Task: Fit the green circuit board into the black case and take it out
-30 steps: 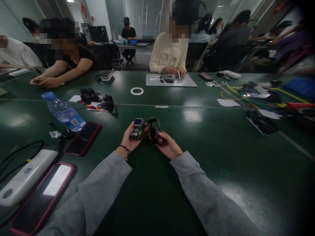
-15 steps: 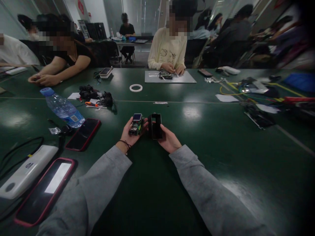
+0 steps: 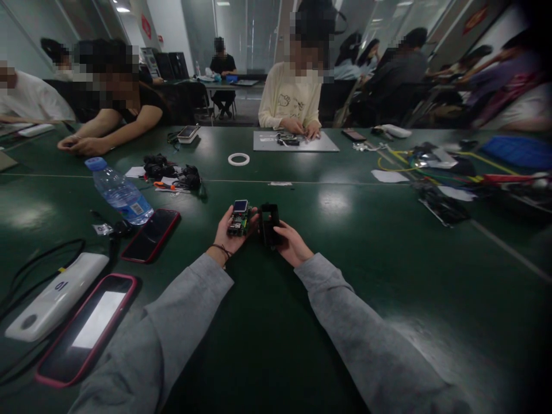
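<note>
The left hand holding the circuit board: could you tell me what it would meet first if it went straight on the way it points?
Probably the strip of white tape on the green table; depth is unclear.

The green table [image 3: 388, 276] is showing a smooth, glossy top. At its nine o'clock, a clear plastic water bottle [image 3: 121, 192] is glinting beside a glossy glass-faced phone [image 3: 150, 234]. Grey sleeves [image 3: 181, 316] are looking like soft matt cloth.
</note>
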Demonstrator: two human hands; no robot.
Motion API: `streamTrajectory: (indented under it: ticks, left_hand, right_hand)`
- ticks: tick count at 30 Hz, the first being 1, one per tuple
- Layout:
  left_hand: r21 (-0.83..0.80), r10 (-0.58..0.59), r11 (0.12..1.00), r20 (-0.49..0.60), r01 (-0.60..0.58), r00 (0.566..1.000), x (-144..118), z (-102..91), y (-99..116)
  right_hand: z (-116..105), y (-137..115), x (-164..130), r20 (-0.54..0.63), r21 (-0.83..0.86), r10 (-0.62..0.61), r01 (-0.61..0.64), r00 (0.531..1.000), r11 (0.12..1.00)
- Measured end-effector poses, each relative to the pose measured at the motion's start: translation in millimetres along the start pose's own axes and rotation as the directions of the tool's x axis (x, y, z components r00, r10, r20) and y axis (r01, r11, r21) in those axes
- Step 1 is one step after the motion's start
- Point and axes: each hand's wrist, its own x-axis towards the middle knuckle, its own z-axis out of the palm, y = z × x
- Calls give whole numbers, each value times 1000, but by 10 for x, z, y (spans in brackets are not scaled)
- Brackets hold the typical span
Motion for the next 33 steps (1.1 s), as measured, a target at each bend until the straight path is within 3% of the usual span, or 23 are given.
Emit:
streamTrajectory:
  ticks: [5, 11, 18, 20, 24, 26, 29, 33]
  left_hand:
    - [5, -1, 1000, -15, 1, 1000, -14, 28, 2]
    - [15, 1, 1000, -1, -1, 1000, -1, 21, -8]
    - [47, 9, 999, 25, -10, 1000, 14, -18, -17]
    - [62, 9, 998, 28, -11, 1000, 17, -28, -18]
    - [80, 25, 996, 22, -27, 999, 11, -31, -24]
    - [79, 14, 997, 7, -15, 1000, 4, -26, -28]
    - [93, 9, 996, -6, -8, 1000, -1, -22, -36]
    - [152, 33, 988, 2, -33, 999, 1, -30, -52]
  right_hand:
    - [-36, 37, 19, 19, -19, -8, 9, 1000, 1000]
    - [-7, 44, 55, -42, -25, 0, -1, 999, 1000]
    - [-27, 199, 105, -149, -147, -138, 116, 979, 982]
    - [-45, 214, 111, -162, -307, -272, 213, 949, 928]
    - [-134, 147, 137, -64, -618, -525, 380, 849, 688]
    - [-204, 105, 163, -76, -673, -576, 385, 814, 632]
    - [-289, 85, 197, -125, -690, -610, 373, 783, 620]
    - [-288, 107, 189, -74, -735, -604, 366, 793, 570]
